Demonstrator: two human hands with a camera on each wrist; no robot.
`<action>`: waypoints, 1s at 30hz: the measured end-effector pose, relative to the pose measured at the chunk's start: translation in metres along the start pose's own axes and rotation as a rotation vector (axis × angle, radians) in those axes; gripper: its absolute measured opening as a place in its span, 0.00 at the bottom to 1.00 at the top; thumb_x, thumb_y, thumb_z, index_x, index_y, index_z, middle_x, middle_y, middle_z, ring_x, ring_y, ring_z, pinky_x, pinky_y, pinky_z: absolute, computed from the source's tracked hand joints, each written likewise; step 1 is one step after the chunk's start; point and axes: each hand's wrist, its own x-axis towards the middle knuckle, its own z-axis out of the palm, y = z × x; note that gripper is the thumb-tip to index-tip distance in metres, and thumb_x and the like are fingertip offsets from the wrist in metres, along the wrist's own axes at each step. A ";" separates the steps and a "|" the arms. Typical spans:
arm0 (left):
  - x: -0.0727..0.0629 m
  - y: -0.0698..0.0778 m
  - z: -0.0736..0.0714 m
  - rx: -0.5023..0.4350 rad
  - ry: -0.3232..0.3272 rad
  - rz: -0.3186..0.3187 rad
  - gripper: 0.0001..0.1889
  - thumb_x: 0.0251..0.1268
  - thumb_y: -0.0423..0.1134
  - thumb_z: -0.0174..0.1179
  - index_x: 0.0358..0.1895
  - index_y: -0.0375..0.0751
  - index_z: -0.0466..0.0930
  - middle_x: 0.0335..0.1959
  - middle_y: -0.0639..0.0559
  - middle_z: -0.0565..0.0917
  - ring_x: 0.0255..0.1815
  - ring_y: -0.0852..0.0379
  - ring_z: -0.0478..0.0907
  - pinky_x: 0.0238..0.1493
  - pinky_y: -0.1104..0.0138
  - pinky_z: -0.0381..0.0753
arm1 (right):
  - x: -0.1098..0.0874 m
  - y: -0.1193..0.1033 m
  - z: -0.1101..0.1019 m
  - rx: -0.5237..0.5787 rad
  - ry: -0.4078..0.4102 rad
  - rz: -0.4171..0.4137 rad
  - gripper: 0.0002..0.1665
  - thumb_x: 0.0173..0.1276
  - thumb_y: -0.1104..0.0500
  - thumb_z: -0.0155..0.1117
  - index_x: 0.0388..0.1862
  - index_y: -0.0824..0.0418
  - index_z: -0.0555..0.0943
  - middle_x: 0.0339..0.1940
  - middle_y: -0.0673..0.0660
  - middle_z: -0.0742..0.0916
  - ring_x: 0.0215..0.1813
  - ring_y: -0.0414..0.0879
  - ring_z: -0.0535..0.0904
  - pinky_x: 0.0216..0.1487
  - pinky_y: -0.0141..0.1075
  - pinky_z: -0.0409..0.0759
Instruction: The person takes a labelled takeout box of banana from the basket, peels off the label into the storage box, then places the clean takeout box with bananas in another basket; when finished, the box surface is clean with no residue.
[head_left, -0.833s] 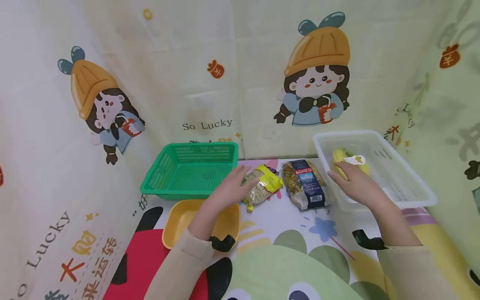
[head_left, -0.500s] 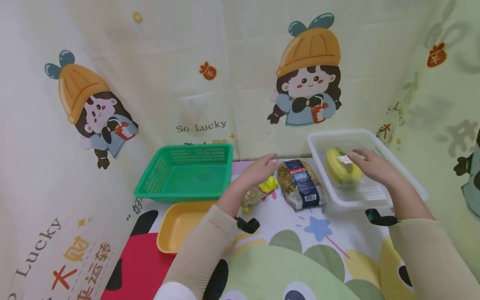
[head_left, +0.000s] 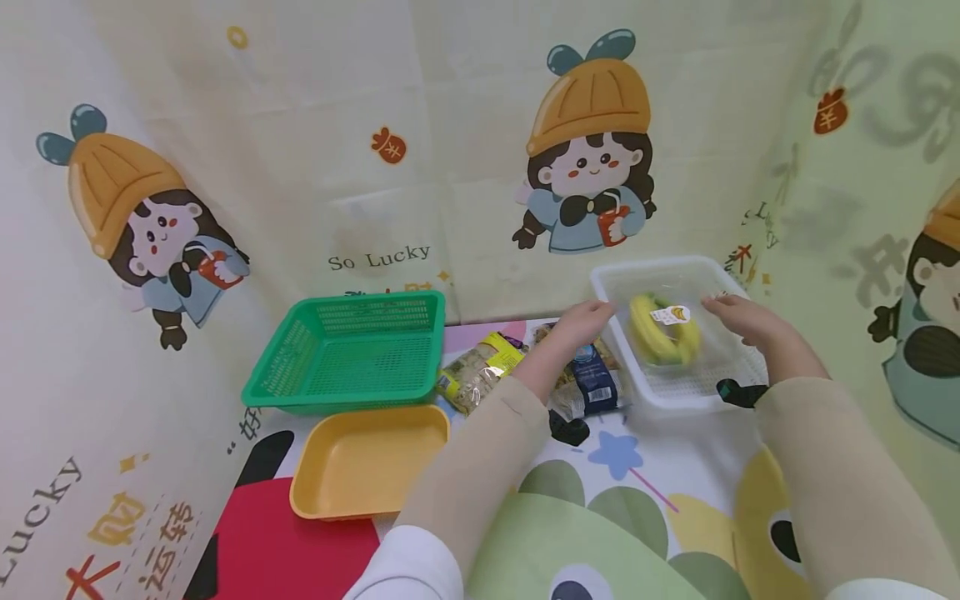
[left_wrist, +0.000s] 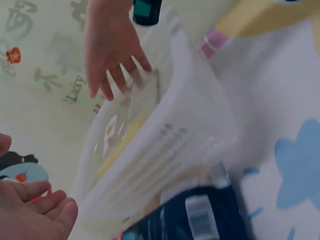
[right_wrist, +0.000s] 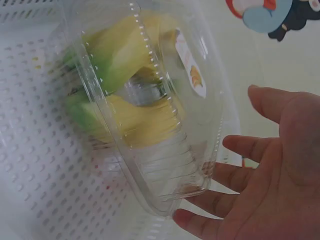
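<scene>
A clear plastic box (right_wrist: 165, 165) with yellow-green bananas (head_left: 651, 337) inside lies in the white basket (head_left: 678, 403) at the right. My right hand (head_left: 753, 323), its fingers spread, is at the box's right side. In the right wrist view, its fingertips lie close to or against the box's edge; whether they touch I cannot tell. My left hand (head_left: 581, 325) hovers by the basket's left rim, over a bag of pasta (head_left: 596, 383) that it partly covers. The fingers of the left hand (left_wrist: 37, 210) are loosely extended and hold nothing.
Left of the pasta lies a yellow-labelled clear food bag (head_left: 480, 368). A green basket (head_left: 345, 402) stands at the back left, with a yellow tub (head_left: 367, 462) in front of it. Printed cloth walls (head_left: 472, 208) rise at the back and both sides.
My left hand has moved right, from over the yellow-labelled bag to the white basket's left rim. My right hand has shifted from above the bananas to the box's right side. The view has turned right.
</scene>
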 end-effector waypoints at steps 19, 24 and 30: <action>0.017 0.021 0.075 -0.180 0.053 -0.081 0.37 0.67 0.66 0.48 0.76 0.57 0.61 0.75 0.58 0.66 0.77 0.52 0.60 0.77 0.55 0.60 | 0.002 0.030 -0.004 0.200 -0.108 0.108 0.44 0.81 0.52 0.38 0.76 0.74 0.29 0.76 0.78 0.52 0.70 0.67 0.65 0.67 0.53 0.73; 0.018 0.036 0.100 -0.295 0.126 -0.174 0.39 0.64 0.64 0.49 0.75 0.51 0.63 0.77 0.54 0.64 0.78 0.53 0.58 0.78 0.59 0.58 | -0.003 0.031 -0.007 0.278 -0.188 0.145 0.42 0.82 0.53 0.34 0.76 0.71 0.24 0.78 0.77 0.44 0.78 0.72 0.46 0.75 0.63 0.59; 0.020 0.038 0.122 -0.589 0.267 -0.290 0.37 0.61 0.60 0.53 0.72 0.46 0.67 0.75 0.47 0.65 0.76 0.48 0.61 0.76 0.53 0.61 | -0.002 0.040 -0.008 0.380 -0.231 0.146 0.42 0.83 0.51 0.32 0.77 0.62 0.21 0.79 0.73 0.35 0.78 0.74 0.36 0.74 0.68 0.53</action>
